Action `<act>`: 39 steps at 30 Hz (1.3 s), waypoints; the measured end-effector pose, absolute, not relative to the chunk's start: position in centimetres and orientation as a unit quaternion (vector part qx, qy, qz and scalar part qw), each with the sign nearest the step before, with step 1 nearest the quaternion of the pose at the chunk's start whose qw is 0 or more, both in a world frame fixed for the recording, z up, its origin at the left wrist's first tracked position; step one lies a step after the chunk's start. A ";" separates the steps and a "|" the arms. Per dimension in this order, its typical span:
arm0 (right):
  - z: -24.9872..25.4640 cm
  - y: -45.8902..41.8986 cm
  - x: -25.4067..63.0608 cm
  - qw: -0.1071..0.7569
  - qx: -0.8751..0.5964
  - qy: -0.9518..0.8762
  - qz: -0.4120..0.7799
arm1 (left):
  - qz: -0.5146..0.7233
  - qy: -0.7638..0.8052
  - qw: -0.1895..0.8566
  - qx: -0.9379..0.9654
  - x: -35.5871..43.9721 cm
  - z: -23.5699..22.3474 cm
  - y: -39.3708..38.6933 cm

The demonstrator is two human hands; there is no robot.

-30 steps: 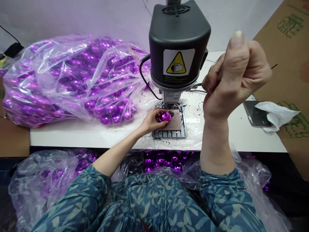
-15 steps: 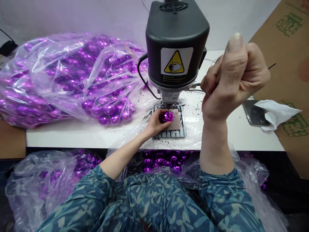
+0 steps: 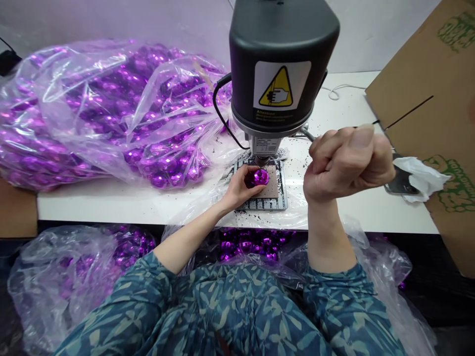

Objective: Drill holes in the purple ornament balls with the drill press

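Observation:
My left hand point(image 3: 240, 189) steadies a shiny purple faceted ball point(image 3: 261, 177) from its left side, thumb and fingers curved round it. The ball rests on a brown square board point(image 3: 272, 187) over the slotted metal base point(image 3: 260, 203) of a bench drill press point(image 3: 284, 44). Directly above, the drill chuck point(image 3: 261, 161) comes down close to the ball's top; whether the bit is inside it I cannot make out. To the right of the machine head, my right hand point(image 3: 347, 163) is closed in a fist round the end of the metal feed lever point(image 3: 308, 133), whose grip is hidden.
A big clear bag of purple balls point(image 3: 111, 113) fills the table's left side. More balls point(image 3: 248, 244) lie in plastic below the table edge. At right are a phone point(image 3: 401, 180), crumpled tissue point(image 3: 426, 175) and a cardboard box point(image 3: 438, 74). Dark shavings litter the white table point(image 3: 111, 210).
My right hand has come down with the lever and tipped forward. My left hand stays at the ball. The view has shifted slightly, so the drill head looks larger.

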State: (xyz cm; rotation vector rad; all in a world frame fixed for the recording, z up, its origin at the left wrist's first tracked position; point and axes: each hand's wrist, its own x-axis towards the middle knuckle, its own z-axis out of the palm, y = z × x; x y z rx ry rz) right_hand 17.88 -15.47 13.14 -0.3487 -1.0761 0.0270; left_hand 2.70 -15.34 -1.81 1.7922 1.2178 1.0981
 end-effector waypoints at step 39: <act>17.9 -13.6 18.6 0.815 -0.227 -0.523 0.099 | 0.278 0.451 0.270 0.804 -4.4 3.0 -15.5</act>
